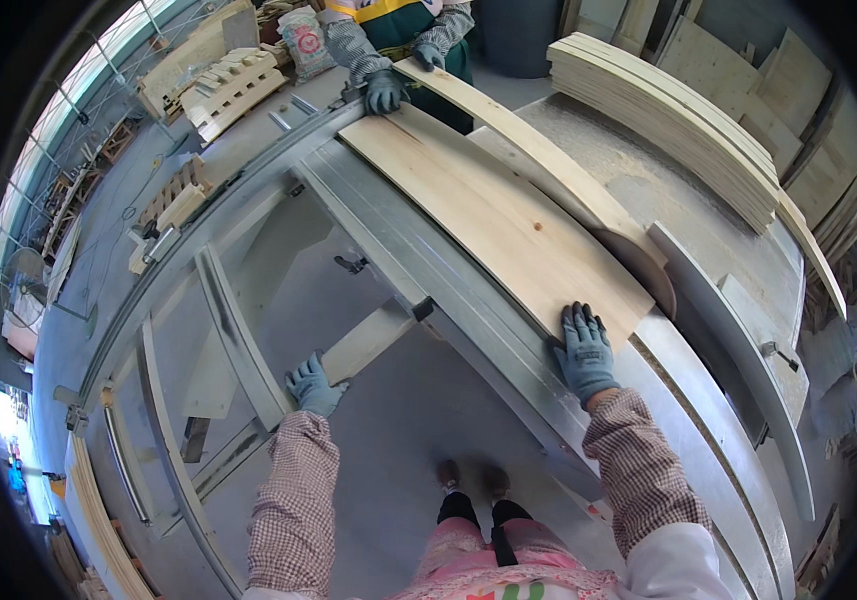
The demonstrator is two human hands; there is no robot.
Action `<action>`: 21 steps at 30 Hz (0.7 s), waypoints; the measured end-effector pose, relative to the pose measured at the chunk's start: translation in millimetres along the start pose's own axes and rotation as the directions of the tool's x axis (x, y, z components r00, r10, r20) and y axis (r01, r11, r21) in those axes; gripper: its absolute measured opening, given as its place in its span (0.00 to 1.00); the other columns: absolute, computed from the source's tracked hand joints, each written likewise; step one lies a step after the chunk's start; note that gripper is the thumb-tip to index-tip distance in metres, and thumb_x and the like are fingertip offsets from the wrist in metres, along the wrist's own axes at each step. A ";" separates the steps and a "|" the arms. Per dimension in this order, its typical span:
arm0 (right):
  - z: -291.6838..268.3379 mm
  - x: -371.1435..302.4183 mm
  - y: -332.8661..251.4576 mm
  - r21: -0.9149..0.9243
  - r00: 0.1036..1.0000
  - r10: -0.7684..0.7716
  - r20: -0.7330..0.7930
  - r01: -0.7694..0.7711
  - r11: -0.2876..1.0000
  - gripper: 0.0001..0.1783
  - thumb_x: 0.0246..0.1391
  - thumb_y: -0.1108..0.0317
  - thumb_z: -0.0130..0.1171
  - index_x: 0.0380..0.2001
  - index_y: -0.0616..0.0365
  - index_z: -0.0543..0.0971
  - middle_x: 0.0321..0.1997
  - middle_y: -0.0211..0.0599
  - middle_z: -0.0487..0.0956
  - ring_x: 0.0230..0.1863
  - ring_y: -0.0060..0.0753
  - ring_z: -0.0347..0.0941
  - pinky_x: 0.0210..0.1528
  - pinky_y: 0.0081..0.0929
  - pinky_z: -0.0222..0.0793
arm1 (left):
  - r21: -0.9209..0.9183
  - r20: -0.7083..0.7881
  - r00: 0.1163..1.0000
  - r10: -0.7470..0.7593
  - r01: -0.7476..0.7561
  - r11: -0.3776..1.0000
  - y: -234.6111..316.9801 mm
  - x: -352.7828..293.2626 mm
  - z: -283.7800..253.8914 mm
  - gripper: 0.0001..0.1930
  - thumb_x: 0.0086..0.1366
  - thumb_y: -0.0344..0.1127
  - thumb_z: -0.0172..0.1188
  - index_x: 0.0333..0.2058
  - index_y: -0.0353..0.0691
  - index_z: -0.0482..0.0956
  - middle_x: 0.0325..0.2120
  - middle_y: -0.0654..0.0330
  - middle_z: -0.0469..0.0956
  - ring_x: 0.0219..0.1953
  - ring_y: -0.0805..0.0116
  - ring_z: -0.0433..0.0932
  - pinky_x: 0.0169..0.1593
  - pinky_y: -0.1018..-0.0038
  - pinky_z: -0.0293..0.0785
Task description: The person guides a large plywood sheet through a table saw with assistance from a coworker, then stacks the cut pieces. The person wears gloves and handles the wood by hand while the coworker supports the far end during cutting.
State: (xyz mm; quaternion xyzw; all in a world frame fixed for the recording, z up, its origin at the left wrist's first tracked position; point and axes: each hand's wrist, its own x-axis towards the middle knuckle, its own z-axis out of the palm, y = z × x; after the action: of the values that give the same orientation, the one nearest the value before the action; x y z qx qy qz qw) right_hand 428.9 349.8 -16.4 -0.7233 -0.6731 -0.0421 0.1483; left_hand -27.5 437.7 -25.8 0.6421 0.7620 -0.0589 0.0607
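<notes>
A wide pale wooden board [508,215] with a few knots lies lengthwise on the metal saw table. My right hand [588,355], in a grey-blue glove, lies flat on its near end with the fingers stretched forward. Against the board's right side is a brown round saw blade or guard [638,262]; I cannot tell which. A narrow wooden strip [528,145] lies to the right of the board, beyond the disc. My left hand [316,385], gloved alike, is closed on a metal bar [373,338] of the table's open side frame.
A co-worker's gloved hands [384,92] rest on the far ends of board and strip. Stacked planks [658,125] stand on the table's far right, beyond a metal fence [738,350]. Pallets [233,90] and a sack [305,40] are on the floor at far left.
</notes>
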 end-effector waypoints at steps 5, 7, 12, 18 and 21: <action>-11.4 -36.5 11.7 -0.039 0.998 -0.025 0.055 0.027 0.999 0.34 0.54 0.54 0.51 0.61 0.60 0.59 0.65 0.48 0.59 0.67 0.45 0.52 0.67 0.40 0.46 | 0.021 -0.011 1.000 0.028 -0.028 0.999 0.8 6.3 10.5 0.50 0.43 0.59 0.67 0.61 0.45 0.51 0.54 0.53 0.59 0.61 0.55 0.53 0.65 0.50 0.34; -16.6 -55.9 7.9 -0.031 0.996 -0.032 0.089 0.035 0.999 0.34 0.54 0.56 0.52 0.60 0.61 0.59 0.65 0.49 0.59 0.66 0.47 0.53 0.66 0.41 0.48 | 0.017 -0.015 1.000 0.027 -0.026 1.000 -0.6 1.9 9.1 0.50 0.43 0.59 0.67 0.60 0.44 0.52 0.55 0.53 0.59 0.61 0.56 0.53 0.65 0.49 0.34; -37.1 -102.8 -0.9 -0.019 0.988 -0.038 0.149 0.041 0.999 0.36 0.49 0.61 0.55 0.61 0.62 0.58 0.65 0.50 0.58 0.67 0.50 0.51 0.67 0.44 0.46 | -0.001 -0.037 0.999 0.039 -0.040 0.999 0.8 -1.2 6.7 0.49 0.43 0.59 0.67 0.60 0.45 0.54 0.54 0.53 0.61 0.60 0.55 0.55 0.64 0.48 0.35; -42.5 -140.7 9.6 0.031 0.991 -0.066 0.114 0.063 0.998 0.41 0.42 0.64 0.55 0.61 0.63 0.57 0.65 0.49 0.57 0.68 0.51 0.48 0.68 0.48 0.40 | -0.046 0.014 0.999 0.045 -0.045 0.998 3.5 -6.0 -7.0 0.49 0.42 0.58 0.68 0.59 0.45 0.54 0.54 0.52 0.62 0.59 0.56 0.55 0.64 0.49 0.38; -44.1 -137.2 9.5 0.041 0.992 -0.050 0.117 0.045 0.998 0.41 0.41 0.65 0.56 0.62 0.62 0.57 0.66 0.48 0.56 0.68 0.51 0.47 0.69 0.48 0.38 | -0.037 0.019 0.999 0.032 -0.031 0.999 6.0 -5.3 -7.8 0.49 0.42 0.58 0.67 0.59 0.44 0.54 0.54 0.52 0.62 0.59 0.56 0.56 0.64 0.49 0.38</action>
State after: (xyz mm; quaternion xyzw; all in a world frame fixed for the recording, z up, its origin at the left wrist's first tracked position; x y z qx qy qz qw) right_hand 432.0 205.5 -11.6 -0.7053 -0.6984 0.0099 0.1211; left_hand -20.9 434.9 -17.2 0.6521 0.7521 -0.0502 0.0810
